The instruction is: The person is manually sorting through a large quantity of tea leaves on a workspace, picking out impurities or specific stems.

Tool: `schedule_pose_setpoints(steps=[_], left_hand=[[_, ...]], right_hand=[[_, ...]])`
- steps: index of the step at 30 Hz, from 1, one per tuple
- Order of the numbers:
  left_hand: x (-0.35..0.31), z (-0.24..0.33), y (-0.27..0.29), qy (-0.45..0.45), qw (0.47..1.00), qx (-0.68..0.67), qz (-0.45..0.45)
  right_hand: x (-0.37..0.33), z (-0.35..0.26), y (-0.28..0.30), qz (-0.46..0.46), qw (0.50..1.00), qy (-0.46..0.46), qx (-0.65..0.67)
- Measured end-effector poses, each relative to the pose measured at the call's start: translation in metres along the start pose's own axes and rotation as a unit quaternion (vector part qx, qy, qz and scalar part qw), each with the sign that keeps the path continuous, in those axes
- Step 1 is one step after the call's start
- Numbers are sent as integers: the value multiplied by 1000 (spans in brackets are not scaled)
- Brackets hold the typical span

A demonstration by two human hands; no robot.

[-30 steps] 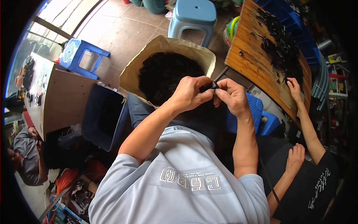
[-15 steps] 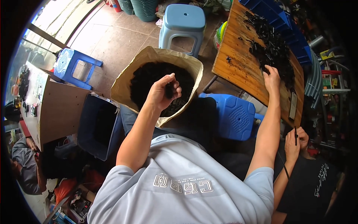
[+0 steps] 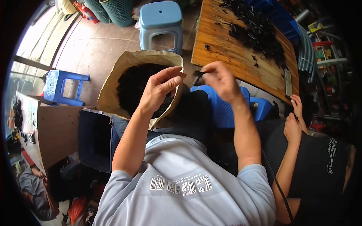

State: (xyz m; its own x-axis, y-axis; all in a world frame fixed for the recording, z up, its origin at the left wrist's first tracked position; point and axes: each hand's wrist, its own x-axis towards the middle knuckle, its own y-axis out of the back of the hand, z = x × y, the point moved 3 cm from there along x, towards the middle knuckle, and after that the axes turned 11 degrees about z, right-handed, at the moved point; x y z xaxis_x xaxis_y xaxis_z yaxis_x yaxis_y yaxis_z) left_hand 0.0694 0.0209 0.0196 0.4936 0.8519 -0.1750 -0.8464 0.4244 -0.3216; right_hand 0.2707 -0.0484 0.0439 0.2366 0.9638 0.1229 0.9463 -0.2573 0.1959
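Note:
My left hand [image 3: 161, 88] is over the bag's opening, with its thumb and forefinger apart and pointing right. Its palm and lower fingers are partly hidden. Facing it, my right hand [image 3: 222, 81] is blurred by motion and pinches a small black plastic piece [image 3: 198, 75] at its fingertips. Below my left hand stands a large tan paper-like bag [image 3: 107, 88], its top folded open, holding many small black pieces [image 3: 132, 84]. On the wooden table [image 3: 211, 60] to the right lies a heap of similar black pieces [image 3: 260, 35], with a few loose ones nearer its edge.
A light blue stool [image 3: 161, 17] stands beyond the bag, a blue stool [image 3: 64, 86] at left, another [image 3: 241, 107] beside my right arm. A dark blue bin [image 3: 94, 139] is left of my legs. At right, a co-worker's hands [image 3: 293, 126] are by the table corner.
My right hand has come from the table heap toward my left hand, carrying a black piece. My left hand's thumb and forefinger have parted from a closed grip. The view has shifted right.

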Motion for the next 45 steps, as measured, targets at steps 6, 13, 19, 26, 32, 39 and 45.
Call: schedule_pose_setpoints(steps=[6, 13, 19, 26, 32, 39, 45], left_hand=[[-10, 7, 3, -70, 991, 116, -3], [-21, 18, 3, -135, 985, 97, 49], [-26, 20, -17, -204, 965, 151, 65], [-32, 16, -18, -348, 890, 240, 169], [-27, 8, -2, -246, 947, 158, 136], [-24, 0, 10, -5, 999, -34, -2], [-21, 13, 15, -217, 908, 357, 30]], right_hand=[[3, -7, -37, 6, 995, 95, 28], [-6, -9, -64, 15, 988, 3, 153], [-11, -5, -59, 43, 992, 7, 116], [-10, 2, -67, 29, 978, -6, 206], [-10, 0, -71, 3, 967, -57, 247], [-8, 3, -59, -50, 993, -62, 82], [-2, -8, -68, -93, 989, -94, 63]])
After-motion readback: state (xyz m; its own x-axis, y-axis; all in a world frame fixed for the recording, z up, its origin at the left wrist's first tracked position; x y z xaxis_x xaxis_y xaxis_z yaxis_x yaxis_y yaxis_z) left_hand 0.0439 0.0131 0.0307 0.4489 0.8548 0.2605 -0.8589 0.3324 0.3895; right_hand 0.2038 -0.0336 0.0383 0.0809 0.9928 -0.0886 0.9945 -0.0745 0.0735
